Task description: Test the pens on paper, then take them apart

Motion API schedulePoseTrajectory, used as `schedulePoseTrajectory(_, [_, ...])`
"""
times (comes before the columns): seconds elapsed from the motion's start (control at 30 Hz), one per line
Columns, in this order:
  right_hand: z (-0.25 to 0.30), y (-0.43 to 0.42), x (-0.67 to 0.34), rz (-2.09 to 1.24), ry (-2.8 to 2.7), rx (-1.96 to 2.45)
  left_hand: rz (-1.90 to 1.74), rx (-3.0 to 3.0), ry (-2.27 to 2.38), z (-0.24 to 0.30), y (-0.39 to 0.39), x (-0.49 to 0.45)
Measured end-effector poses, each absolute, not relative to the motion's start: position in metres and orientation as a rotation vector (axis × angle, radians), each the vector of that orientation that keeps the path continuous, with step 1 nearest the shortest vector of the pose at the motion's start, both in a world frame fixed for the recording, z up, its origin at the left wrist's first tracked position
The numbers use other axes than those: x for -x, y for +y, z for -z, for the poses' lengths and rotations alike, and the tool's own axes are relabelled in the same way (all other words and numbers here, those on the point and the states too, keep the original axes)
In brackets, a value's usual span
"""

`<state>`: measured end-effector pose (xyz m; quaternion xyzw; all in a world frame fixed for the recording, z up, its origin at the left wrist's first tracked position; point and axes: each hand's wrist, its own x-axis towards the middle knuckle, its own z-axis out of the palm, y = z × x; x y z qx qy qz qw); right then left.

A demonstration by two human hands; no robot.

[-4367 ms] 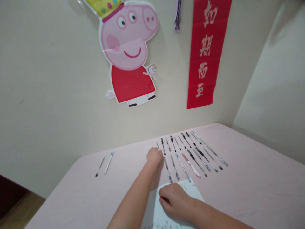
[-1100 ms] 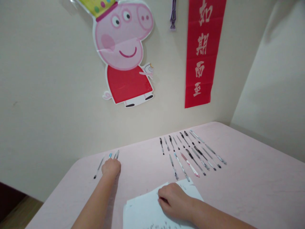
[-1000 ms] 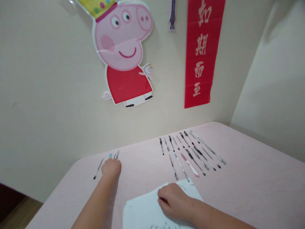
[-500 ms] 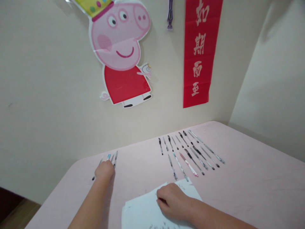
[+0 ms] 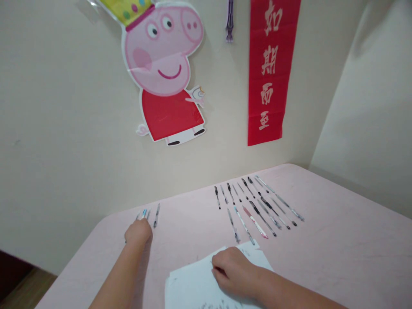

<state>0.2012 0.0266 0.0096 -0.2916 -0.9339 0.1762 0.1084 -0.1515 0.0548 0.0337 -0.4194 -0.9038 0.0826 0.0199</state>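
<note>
My left hand (image 5: 138, 231) is at the far left of the table, over a few pens. A blue-ended pen (image 5: 144, 212) and a slim grey pen (image 5: 148, 214) stick out beyond it. Its fingers are hidden behind the back of the hand, so I cannot see whether they grip a pen. One clear pen (image 5: 156, 216) lies apart, just right of that hand. My right hand (image 5: 233, 270) rests curled in a loose fist on white paper (image 5: 193, 285) with dark writing near the bottom. Nothing shows in the fist.
Two rows of pens lie right of centre, among them a pink pen (image 5: 255, 222) and a black-capped pen (image 5: 262, 218). Pink cloth (image 5: 337, 240) covers the table, which meets the wall at the back. A pig cutout (image 5: 170, 111) and a red banner (image 5: 265, 101) hang there.
My left hand has shifted slightly left. The blue-ended pen and the slim grey pen have moved left too, leaving a wider gap to the clear pen. My right hand has stayed put.
</note>
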Motion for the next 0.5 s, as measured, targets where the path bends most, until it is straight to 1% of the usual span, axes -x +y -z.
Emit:
schedulePoseTrajectory(0.27, [-0.006, 0.027, -0.2, -0.492, -2.742, 0.842, -0.13, 1.356, -2.696, -0.054, 0.061, 0.125])
schedulePoseTrajectory(0.5, [-0.005, 0.027, -0.2, -0.501, -2.75, 0.853, 0.072, 1.942, -2.345, -0.054, 0.105, 0.014])
